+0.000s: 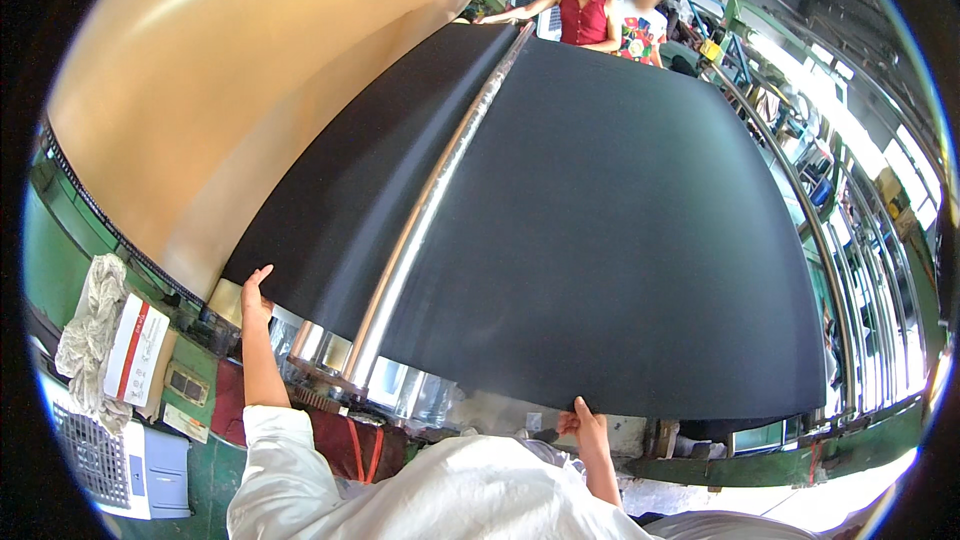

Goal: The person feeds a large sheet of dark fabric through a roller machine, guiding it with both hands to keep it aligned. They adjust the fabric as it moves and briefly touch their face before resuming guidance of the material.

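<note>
A wide black sheet (600,230) spreads before me, passing under a long shiny metal bar (430,195) that runs away from me. At the sheet's near left corner, my left hand (256,298) is closed on the edge, thumb along the top and the other fingers mostly hidden. Further right, my right hand (584,425) pinches the near edge, thumb on top and fingers curled beneath. The sheet's left part rises toward a large tan curved surface (270,50).
Two people (600,15) stand at the far edge, one reaching an arm to the sheet. Metal rails (860,270) run along the right. At lower left are a white carton (137,348), a bundled grey cloth (95,330) and a blue-grey plastic unit (150,470). Polished rollers (320,345) show beneath the sheet.
</note>
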### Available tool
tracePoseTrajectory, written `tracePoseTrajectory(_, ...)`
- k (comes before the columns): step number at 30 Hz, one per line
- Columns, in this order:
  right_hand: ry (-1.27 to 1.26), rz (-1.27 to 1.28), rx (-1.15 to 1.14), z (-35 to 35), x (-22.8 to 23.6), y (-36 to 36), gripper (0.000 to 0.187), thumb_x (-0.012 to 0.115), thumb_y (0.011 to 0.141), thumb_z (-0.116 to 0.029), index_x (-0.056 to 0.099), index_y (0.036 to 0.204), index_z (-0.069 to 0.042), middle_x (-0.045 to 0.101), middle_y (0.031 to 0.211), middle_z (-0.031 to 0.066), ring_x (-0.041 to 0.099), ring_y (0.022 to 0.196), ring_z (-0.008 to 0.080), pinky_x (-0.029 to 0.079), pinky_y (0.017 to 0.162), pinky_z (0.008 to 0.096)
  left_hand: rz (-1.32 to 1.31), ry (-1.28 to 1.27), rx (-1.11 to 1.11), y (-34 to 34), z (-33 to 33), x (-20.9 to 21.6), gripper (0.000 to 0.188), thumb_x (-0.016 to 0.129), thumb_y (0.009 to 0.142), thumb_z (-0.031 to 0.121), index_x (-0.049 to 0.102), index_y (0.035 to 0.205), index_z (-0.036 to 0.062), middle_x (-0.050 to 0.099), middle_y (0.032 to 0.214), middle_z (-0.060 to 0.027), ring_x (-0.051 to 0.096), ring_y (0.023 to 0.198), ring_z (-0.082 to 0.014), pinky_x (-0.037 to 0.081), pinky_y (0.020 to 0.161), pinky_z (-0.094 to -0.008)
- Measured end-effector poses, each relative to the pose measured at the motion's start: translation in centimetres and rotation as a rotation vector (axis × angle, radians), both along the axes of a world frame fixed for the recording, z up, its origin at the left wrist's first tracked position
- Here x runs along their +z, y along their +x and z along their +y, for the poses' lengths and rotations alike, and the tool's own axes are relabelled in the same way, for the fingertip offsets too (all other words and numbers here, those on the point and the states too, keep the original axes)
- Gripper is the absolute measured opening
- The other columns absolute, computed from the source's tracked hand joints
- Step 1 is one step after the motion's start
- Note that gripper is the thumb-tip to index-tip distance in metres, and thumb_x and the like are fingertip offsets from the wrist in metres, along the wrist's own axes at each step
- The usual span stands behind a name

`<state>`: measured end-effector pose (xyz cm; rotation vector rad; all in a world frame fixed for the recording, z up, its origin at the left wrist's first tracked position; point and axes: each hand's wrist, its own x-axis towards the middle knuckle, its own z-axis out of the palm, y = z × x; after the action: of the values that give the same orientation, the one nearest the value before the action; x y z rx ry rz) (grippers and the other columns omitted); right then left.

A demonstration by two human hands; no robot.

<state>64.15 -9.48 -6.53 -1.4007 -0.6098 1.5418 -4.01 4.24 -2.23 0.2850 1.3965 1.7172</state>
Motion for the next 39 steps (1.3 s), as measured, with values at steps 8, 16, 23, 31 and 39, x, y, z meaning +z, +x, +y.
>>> tracePoseTrajectory(8,0.17,0.033,-0.504,1.5,1.8,4.8,0.027,0.055,0.091,-0.029,0.051,0.102,-0.005,0.059,0.067,0.0069,0.054,0.044,0.0159,0.046,0.04,0.0297,-0.024,-0.016,-0.052,-0.9,-0.1,-0.5,0.032,0.048,0.091,0.029,0.069,0.102,0.008,0.063,0.11,-0.0065,0.06,0.095,-0.0208,0.049,0.085,-0.0322)
tracePoseTrajectory(16,0.032,-0.014,-0.342,-1.7,-0.6,1.5,0.029,0.052,0.093,-0.028,0.052,0.089,0.001,0.053,0.054,0.0084,0.053,0.043,0.0192,0.044,0.04,0.0332,-0.059,0.0,0.157,-0.5,-0.3,-0.4,0.033,0.046,0.091,0.028,0.069,0.103,0.0065,0.062,0.112,-0.009,0.058,0.098,-0.0228,0.049,0.086,-0.0346)
tracePoseTrajectory(23,0.019,-0.028,-0.197,-2.1,1.0,-1.1,0.033,0.052,0.094,-0.029,0.053,0.084,0.002,0.054,0.061,0.0095,0.052,0.048,0.0184,0.045,0.045,0.0334,-0.12,0.103,0.095,-0.4,-0.2,-0.6,0.039,0.062,0.083,0.018,0.059,0.12,0.0081,0.061,0.111,-0.0107,0.058,0.099,-0.0248,0.05,0.084,-0.0368)
tracePoseTrajectory(31,0.088,-0.174,0.106,-1.5,1.0,-2.5,0.041,0.053,0.093,-0.033,0.056,0.068,0.0,0.056,0.057,0.0079,0.054,0.05,0.0155,0.044,0.048,0.03,-0.096,0.101,0.305,1.1,0.0,0.1,0.03,0.071,0.073,0.011,0.059,0.1,0.0072,0.063,0.088,-0.0071,0.062,0.072,-0.0228,0.053,0.061,-0.0361)
tracePoseTrajectory(39,0.737,-0.807,-0.232,-0.6,6.7,-0.2,0.036,0.066,0.084,-0.032,0.056,0.068,0.0,0.054,0.064,0.0056,0.052,0.061,0.0137,0.041,0.055,0.0292,-0.086,0.116,0.286,0.7,-0.4,-0.1,0.012,0.067,0.079,0.018,0.066,0.088,0.0091,0.063,0.08,-0.0044,0.06,0.064,-0.0168,0.05,0.055,-0.0317)
